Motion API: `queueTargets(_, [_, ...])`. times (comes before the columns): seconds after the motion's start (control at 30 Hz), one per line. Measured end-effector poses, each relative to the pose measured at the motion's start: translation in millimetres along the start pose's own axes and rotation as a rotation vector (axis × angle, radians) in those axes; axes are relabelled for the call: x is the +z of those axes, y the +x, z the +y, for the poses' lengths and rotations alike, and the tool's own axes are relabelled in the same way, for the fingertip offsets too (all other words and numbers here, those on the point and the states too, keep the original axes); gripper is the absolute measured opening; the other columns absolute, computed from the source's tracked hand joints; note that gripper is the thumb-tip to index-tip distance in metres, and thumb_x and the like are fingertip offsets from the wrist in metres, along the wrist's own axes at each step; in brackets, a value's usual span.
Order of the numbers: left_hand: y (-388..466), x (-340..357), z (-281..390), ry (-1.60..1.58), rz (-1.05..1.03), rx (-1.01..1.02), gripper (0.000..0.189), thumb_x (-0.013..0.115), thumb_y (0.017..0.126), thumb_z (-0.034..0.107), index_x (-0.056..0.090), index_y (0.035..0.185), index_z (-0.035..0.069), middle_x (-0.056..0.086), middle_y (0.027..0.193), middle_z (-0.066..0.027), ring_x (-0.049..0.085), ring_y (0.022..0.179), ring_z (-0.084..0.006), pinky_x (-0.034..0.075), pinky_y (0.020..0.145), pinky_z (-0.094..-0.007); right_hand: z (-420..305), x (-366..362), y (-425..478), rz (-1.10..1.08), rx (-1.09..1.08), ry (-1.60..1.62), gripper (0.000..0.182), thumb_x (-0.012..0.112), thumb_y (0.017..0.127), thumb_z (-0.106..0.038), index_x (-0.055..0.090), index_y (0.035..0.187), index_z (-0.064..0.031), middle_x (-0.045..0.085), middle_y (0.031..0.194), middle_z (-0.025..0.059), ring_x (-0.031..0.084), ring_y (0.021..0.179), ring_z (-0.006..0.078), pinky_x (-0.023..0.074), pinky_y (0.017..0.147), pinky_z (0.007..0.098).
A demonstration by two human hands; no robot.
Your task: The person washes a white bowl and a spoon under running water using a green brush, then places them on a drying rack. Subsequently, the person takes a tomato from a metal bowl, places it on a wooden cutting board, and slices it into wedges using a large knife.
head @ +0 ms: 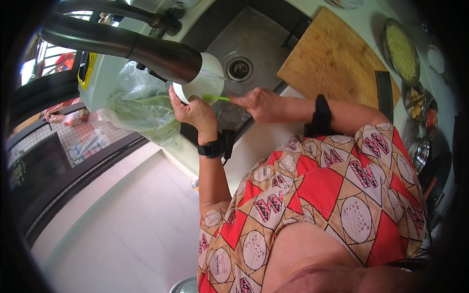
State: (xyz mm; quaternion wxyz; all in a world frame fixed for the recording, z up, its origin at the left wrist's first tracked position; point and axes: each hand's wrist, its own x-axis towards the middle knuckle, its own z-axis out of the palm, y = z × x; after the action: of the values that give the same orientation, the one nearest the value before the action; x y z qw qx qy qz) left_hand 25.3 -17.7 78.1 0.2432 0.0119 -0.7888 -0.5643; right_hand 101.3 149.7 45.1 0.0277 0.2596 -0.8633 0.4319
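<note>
My left hand (196, 113) grips a white bowl (205, 82) by its rim and side, tilted over the sink (253, 36). Directly above it hangs the spray head of a dark metal faucet (165, 60), with water running down at the bowl. A slim bright green object (216, 97) is in my right hand (262, 104), its far end at the bowl's near edge. Whether it is a utensil or a vegetable I cannot tell. The sink drain (239, 69) shows just beyond the bowl.
Left of the sink lies a clear plastic bag of green vegetables (143, 106). A wooden cutting board (333, 62) overlaps the sink's right side, with a dark-handled knife (384, 95) on it. Farther right are a bowl of pale shreds (403, 51) and small bowls (416, 100).
</note>
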Motion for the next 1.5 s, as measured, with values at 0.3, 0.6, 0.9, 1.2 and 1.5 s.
queueTargets(0.3, [-2,9,17,-0.084,-0.108,-0.098,0.042,0.049,0.074,-0.008,0.053,0.116,-0.007,0.062,0.105,-0.0146,0.059,0.088,-0.0196,0.046,0.079,-0.027,1,-33,37,-0.268,0.252,-0.425,0.043,0.053,0.075,-0.01,0.051,0.117,-0.0025,0.063,0.083,0.0137,0.064,0.072,0.0328,0.0531,0.06,0.0431])
queueTargets(0.6, [7,-4,4,-0.098,-0.196,-0.105,0.048,0.04,0.069,-0.013,0.06,0.111,-0.005,0.063,0.101,-0.0077,0.059,0.089,-0.0156,0.046,0.082,-0.0265,10,-40,4,-0.221,0.177,-0.496,0.054,0.055,0.07,-0.004,0.052,0.124,-0.0086,0.056,0.073,0.0141,0.059,0.061,0.0309,0.0492,0.055,0.0391])
queueTargets(0.9, [11,-16,-6,0.316,-0.52,0.086,0.05,0.047,0.066,-0.008,0.056,0.115,-0.006,0.061,0.101,-0.0155,0.059,0.093,-0.0248,0.045,0.085,-0.03,3,-98,16,-0.05,-0.006,-0.667,0.047,0.056,0.073,-0.009,0.057,0.12,-0.016,0.061,0.081,0.0117,0.064,0.065,0.0234,0.0517,0.058,0.0351])
queueTargets(1.2, [-20,15,-13,0.398,-0.386,0.238,0.066,0.053,0.065,-0.002,0.032,0.126,-0.012,0.054,0.099,-0.0205,0.053,0.094,-0.0361,0.042,0.086,-0.0394,-24,-66,8,0.088,0.14,-0.286,0.039,0.052,0.075,-0.007,0.055,0.114,-0.0106,0.058,0.068,0.0142,0.062,0.061,0.0316,0.0511,0.055,0.0401])
queueTargets(1.5, [-24,23,-9,0.321,-0.358,0.31,0.062,0.054,0.06,-0.004,0.034,0.118,-0.011,0.05,0.094,-0.0207,0.051,0.088,-0.0378,0.042,0.081,-0.0411,-41,-74,4,0.006,0.215,-0.334,0.037,0.052,0.076,-0.007,0.054,0.112,-0.0028,0.059,0.068,0.0177,0.062,0.06,0.0328,0.0522,0.054,0.0421])
